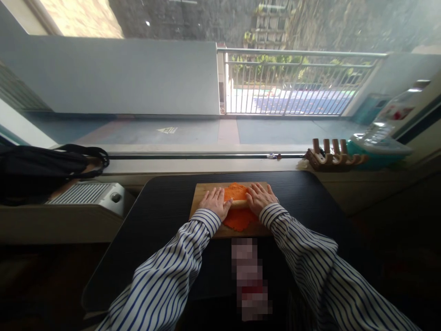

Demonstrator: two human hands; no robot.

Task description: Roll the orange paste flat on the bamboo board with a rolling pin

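A flat sheet of orange dough (237,219) lies on a wooden board (200,195) on a black table (161,207). A wooden rolling pin (237,203) lies across the dough. My left hand (216,201) rests flat on the pin's left end with fingers stretched out. My right hand (259,197) rests flat on the right end the same way. Both arms wear blue-and-white striped sleeves.
A wooden rack with pegs (330,156) and a teal container with a clear lid (377,147) sit on the window sill at the right. A black bag (44,170) lies at the left above a white heater (93,195). A window faces a balcony railing.
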